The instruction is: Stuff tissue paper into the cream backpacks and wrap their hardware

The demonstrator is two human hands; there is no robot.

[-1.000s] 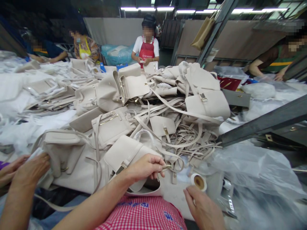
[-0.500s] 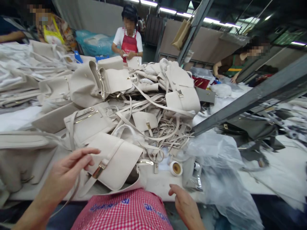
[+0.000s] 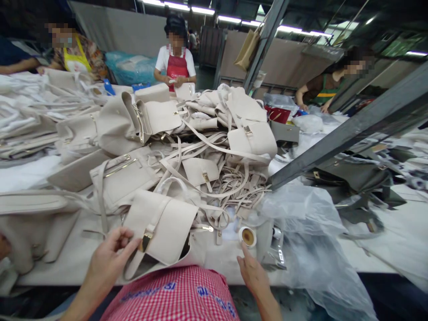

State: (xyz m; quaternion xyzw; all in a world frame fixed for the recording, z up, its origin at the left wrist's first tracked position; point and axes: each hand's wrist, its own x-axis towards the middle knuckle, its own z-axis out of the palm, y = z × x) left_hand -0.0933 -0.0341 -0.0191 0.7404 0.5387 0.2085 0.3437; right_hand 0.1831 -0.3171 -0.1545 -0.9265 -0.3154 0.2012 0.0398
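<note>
A pale beige leather bag [image 3: 163, 223] lies in front of me, its flap crossed by a strap with a gold clasp [image 3: 146, 240]. My left hand [image 3: 112, 254] is at the bag's left edge, fingers curled and closed at the clasp. My right hand [image 3: 253, 269] has its index finger stretched towards a small round white pot [image 3: 248, 237] with brown contents. The fingertip meets the pot's near rim or stops just short; I cannot tell which. Its other fingers are loosely bent, with nothing seen in them.
More beige bags [image 3: 123, 176] and a tangle of straps [image 3: 239, 185] are heaped beyond. Clear plastic sheeting [image 3: 307, 232] lies at the right, below a slanted metal post [image 3: 334, 138]. Another person's hand [image 3: 4, 246] shows at the left edge. Co-workers [image 3: 177, 62] stand across the table.
My left hand has come down and right from above the flap's left edge to the clasp. My right hand has moved up towards the pot, index finger pointing forward. Another person's hand has appeared at far left.
</note>
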